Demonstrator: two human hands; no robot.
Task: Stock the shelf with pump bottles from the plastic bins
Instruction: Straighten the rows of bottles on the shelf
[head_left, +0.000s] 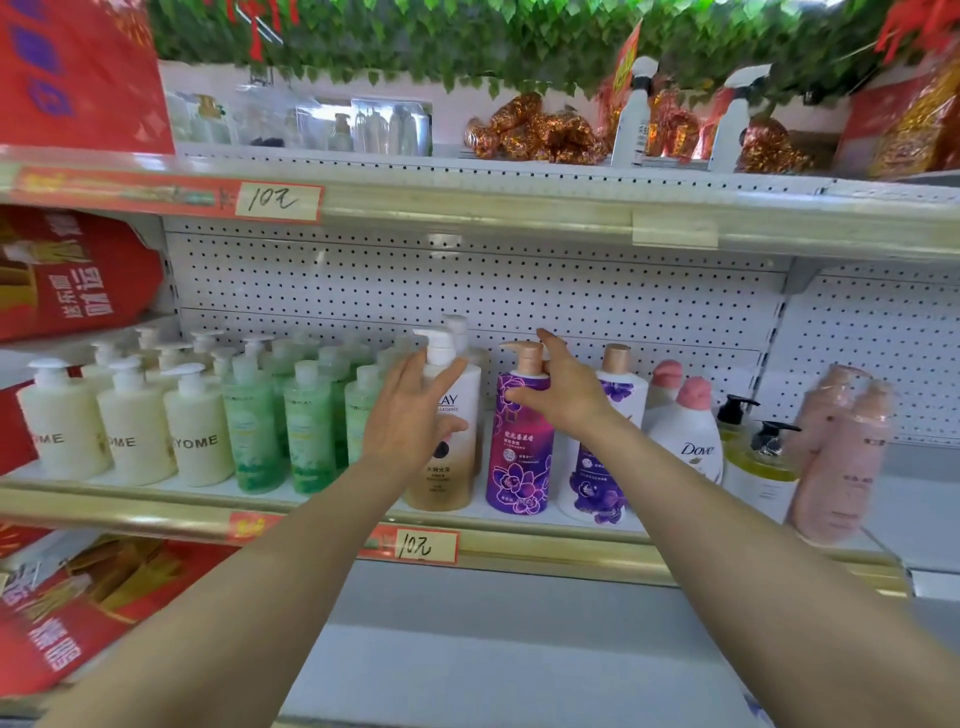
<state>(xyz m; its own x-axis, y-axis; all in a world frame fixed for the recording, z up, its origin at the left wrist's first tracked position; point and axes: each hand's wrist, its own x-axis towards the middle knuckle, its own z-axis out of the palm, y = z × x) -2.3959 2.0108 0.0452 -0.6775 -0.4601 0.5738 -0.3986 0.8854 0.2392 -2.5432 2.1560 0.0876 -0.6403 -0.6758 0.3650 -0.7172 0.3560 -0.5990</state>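
Observation:
A white-and-gold Olay pump bottle (448, 470) stands upright on the middle shelf (571, 553). My left hand (410, 415) lies against its front with straight, spread fingers and the thumb across the label. Right beside it stands a purple flowered pump bottle (519, 467) with a rose-gold pump. My right hand (563, 395) hovers at that bottle's shoulder, fingers spread and the thumb near its neck, gripping nothing. No plastic bin is in view.
Cream YOME bottles (197, 436) and green bottles (306, 431) fill the shelf's left. To the right stand a white-purple bottle (602, 467), Dove bottles (685, 441), yellow black-pump bottles (753, 462) and wrapped pink bottles (841, 447). Spray bottles (631, 119) stand on the top shelf.

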